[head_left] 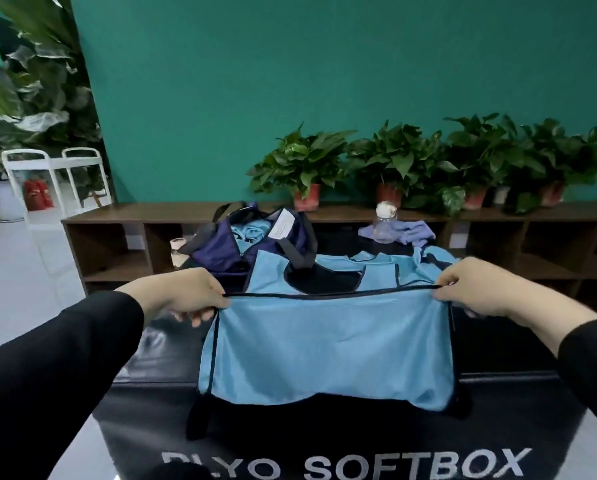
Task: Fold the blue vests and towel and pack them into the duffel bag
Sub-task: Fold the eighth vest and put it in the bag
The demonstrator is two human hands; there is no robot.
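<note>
- The blue vest (328,344) lies at the centre of the black surface (158,403), its near hem lifted and stretched taut between the two hands.
- The left hand (186,294) pinches the hem's left corner at about 9 o'clock; the right hand (477,289) pinches the right corner at about 3 o'clock. Both are clenched on the dark-edged hem.
- To fold well, I judge both corners should travel together toward 12 o'clock at equal height, so the hem lands square on the shoulder straps; uneven tension would skew the thin, slippery-looking cloth.
- The purple duffel bag (220,247) sits at 11 o'clock, unzipped, with light blue fabric already inside.
- A lilac towel (414,232) lies crumpled at 1 o'clock, just behind a clear bottle (385,225).
- The surface is a padded black box printed "SOFTBOX" along its near face.
- Behind runs a low brown shelf unit (117,244) carrying potted plants (304,164), against a green wall (255,81). A white cart (52,174) stands at 10 o'clock.
</note>
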